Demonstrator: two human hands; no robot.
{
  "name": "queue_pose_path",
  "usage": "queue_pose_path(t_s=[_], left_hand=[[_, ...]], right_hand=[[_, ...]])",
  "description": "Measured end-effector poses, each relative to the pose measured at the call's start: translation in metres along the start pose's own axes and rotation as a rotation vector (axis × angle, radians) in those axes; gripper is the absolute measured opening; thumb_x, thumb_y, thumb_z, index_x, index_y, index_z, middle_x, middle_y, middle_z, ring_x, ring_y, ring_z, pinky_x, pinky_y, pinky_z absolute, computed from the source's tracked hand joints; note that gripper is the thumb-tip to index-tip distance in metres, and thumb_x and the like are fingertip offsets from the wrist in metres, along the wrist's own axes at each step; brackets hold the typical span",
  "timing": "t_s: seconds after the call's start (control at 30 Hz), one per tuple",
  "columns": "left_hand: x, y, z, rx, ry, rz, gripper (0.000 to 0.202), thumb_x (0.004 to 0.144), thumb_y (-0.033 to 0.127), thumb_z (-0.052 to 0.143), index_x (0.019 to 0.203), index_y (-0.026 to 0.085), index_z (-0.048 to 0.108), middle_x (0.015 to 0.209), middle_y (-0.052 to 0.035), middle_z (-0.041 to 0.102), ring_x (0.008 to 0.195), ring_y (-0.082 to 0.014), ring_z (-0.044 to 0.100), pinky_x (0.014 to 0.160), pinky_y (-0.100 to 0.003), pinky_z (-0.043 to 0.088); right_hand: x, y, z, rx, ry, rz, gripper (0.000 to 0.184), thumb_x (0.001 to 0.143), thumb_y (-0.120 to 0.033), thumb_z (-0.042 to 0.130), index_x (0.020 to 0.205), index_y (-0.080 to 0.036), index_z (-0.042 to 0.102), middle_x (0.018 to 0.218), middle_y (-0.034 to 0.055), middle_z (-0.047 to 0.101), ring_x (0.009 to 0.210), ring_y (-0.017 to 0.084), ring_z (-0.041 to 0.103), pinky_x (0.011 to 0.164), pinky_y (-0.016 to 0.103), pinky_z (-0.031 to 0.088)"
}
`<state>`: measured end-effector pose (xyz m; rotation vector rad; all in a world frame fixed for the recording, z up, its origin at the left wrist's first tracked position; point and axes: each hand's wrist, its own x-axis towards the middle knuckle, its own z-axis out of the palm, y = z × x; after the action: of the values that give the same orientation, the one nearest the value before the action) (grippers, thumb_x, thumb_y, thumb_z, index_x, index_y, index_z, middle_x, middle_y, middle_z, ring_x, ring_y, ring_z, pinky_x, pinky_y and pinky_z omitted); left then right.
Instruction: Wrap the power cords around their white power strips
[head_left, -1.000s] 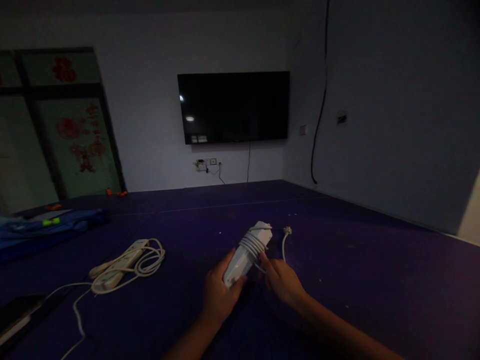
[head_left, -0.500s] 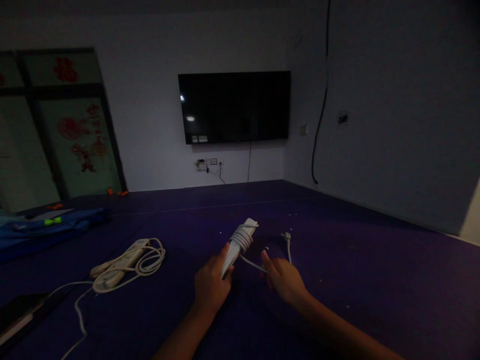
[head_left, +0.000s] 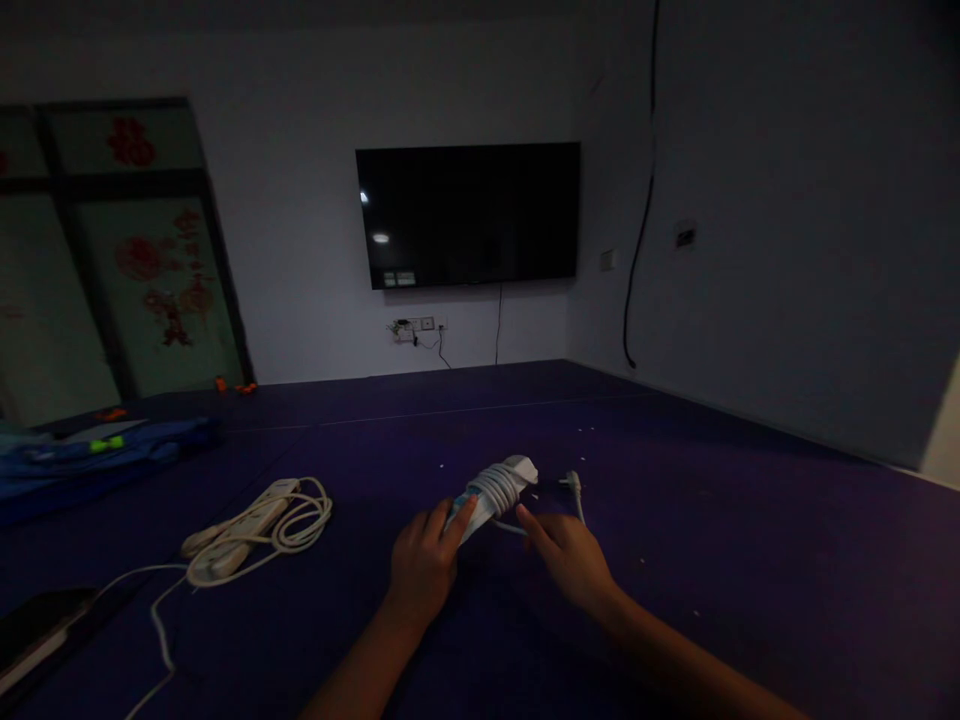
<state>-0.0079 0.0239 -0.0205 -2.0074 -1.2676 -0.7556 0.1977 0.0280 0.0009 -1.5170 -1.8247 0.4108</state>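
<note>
A white power strip (head_left: 523,469), tilted up to the right, has several turns of its cord (head_left: 498,488) wound around its upper part. My left hand (head_left: 424,560) is closed around the strip's lower end. To the right, my right hand (head_left: 568,560) pinches the cord's loose length just beside the strip. Past my right hand, the free end of that cord rises to a white plug (head_left: 574,482). My right palm hides part of the cord.
A second white power strip (head_left: 255,520) with a loosely coiled cord lies at left on the purple surface (head_left: 337,650). Near the left edge are a dark flat device (head_left: 45,620) and blue cloth (head_left: 150,445). A television (head_left: 472,215) hangs on the far wall.
The power strip in my left hand has turned about its length and tipped lower to the right. My right hand has shifted slightly left, closer to the strip, still pinching the cord.
</note>
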Motion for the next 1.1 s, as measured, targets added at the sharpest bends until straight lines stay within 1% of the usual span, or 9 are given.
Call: queue_pose_path(t_s=[0.13, 0.23, 0.37, 0.5, 0.57, 0.77, 0.97, 1.1], left_hand=[[0.002, 0.003, -0.002, 0.071, 0.03, 0.094, 0.058, 0.078, 0.008, 0.053, 0.131, 0.031, 0.046, 0.112, -0.0041, 0.063, 0.082, -0.0173, 0.06, 0.065, -0.028, 0.051], [0.003, 0.005, -0.003, 0.102, 0.075, 0.135, 0.055, 0.08, 0.01, 0.054, 0.129, 0.032, 0.047, 0.114, -0.0043, 0.063, 0.085, -0.0174, 0.059, 0.065, -0.027, 0.051], [0.003, 0.008, -0.005, 0.127, 0.131, 0.17, 0.052, 0.08, 0.014, 0.057, 0.128, 0.033, 0.049, 0.114, -0.0042, 0.063, 0.09, -0.0192, 0.06, 0.066, -0.028, 0.051], [0.003, 0.013, -0.007, 0.172, 0.192, 0.186, 0.048, 0.079, 0.015, 0.058, 0.124, 0.032, 0.054, 0.114, -0.004, 0.064, 0.088, -0.0212, 0.061, 0.062, -0.029, 0.051], [0.003, 0.016, -0.008, 0.189, 0.217, 0.191, 0.046, 0.079, 0.015, 0.059, 0.122, 0.032, 0.056, 0.114, -0.0035, 0.065, 0.088, -0.0221, 0.062, 0.06, -0.029, 0.051], [0.001, 0.022, -0.012, 0.211, 0.267, 0.223, 0.045, 0.08, 0.018, 0.059, 0.122, 0.034, 0.056, 0.117, -0.0028, 0.064, 0.094, -0.0242, 0.061, 0.063, -0.03, 0.05], [-0.001, 0.022, -0.012, 0.209, 0.294, 0.232, 0.044, 0.082, 0.018, 0.056, 0.123, 0.034, 0.054, 0.119, -0.0022, 0.063, 0.096, -0.0231, 0.061, 0.065, -0.029, 0.049], [-0.001, 0.021, -0.011, 0.172, 0.314, 0.236, 0.044, 0.084, 0.016, 0.052, 0.126, 0.03, 0.052, 0.118, -0.0036, 0.063, 0.096, -0.0216, 0.061, 0.067, -0.029, 0.049]], right_hand=[[0.001, 0.003, 0.004, 0.046, 0.027, -0.017, 0.067, 0.081, -0.069, 0.027, 0.052, -0.017, 0.057, 0.05, 0.0027, 0.056, 0.05, 0.014, 0.051, 0.05, 0.025, 0.027], [0.002, 0.005, 0.006, 0.075, 0.054, 0.012, 0.065, 0.078, -0.071, 0.033, 0.051, -0.016, 0.057, 0.047, 0.0013, 0.052, 0.046, 0.013, 0.047, 0.047, 0.025, 0.025], [0.004, 0.005, 0.008, 0.12, 0.06, 0.044, 0.065, 0.076, -0.072, 0.036, 0.049, -0.016, 0.056, 0.045, 0.0009, 0.05, 0.045, 0.012, 0.047, 0.046, 0.024, 0.025], [0.006, 0.005, 0.008, 0.148, 0.087, 0.081, 0.064, 0.074, -0.072, 0.039, 0.047, -0.016, 0.054, 0.044, 0.0007, 0.048, 0.043, 0.012, 0.045, 0.044, 0.024, 0.024], [0.006, 0.006, 0.008, 0.165, 0.094, 0.113, 0.063, 0.072, -0.073, 0.04, 0.046, -0.017, 0.051, 0.044, -0.0002, 0.045, 0.042, 0.011, 0.042, 0.043, 0.024, 0.022], [0.009, 0.011, 0.01, 0.251, 0.07, 0.192, 0.064, 0.069, -0.076, 0.039, 0.042, -0.019, 0.038, 0.041, -0.0028, 0.034, 0.04, 0.009, 0.033, 0.042, 0.024, 0.019], [0.01, 0.009, 0.011, 0.412, 0.03, 0.209, 0.059, 0.067, -0.071, 0.047, 0.042, -0.019, 0.037, 0.041, -0.0041, 0.031, 0.04, 0.007, 0.028, 0.04, 0.023, 0.017], [0.009, 0.004, 0.008, 0.52, 0.023, 0.234, 0.056, 0.067, -0.067, 0.051, 0.043, -0.019, 0.037, 0.041, -0.005, 0.03, 0.04, 0.006, 0.025, 0.04, 0.023, 0.016]])
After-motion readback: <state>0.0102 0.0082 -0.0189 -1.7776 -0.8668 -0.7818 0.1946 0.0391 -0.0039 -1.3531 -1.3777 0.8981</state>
